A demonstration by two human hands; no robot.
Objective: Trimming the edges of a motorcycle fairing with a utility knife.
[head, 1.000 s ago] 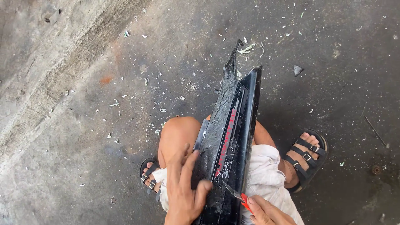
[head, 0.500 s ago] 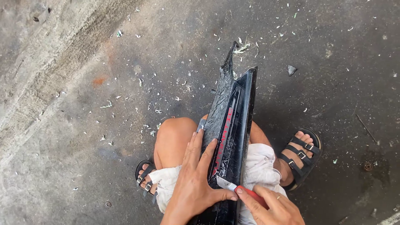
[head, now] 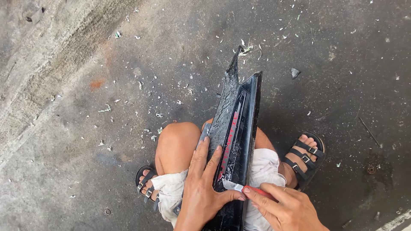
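One long black plastic panel (head: 233, 141) stood propped between two bare knees on the concrete floor (head: 85, 128); left hand (head: 205, 188) pressed flat, fingers spread, on it; right hand (head: 287, 209) pinched one red-handled knife (head: 246, 188), blade on the panel; two black sandals, scattered white shavings.

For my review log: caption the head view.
Left hand steadies black panel on lap; right hand presses red-handled blade to it.
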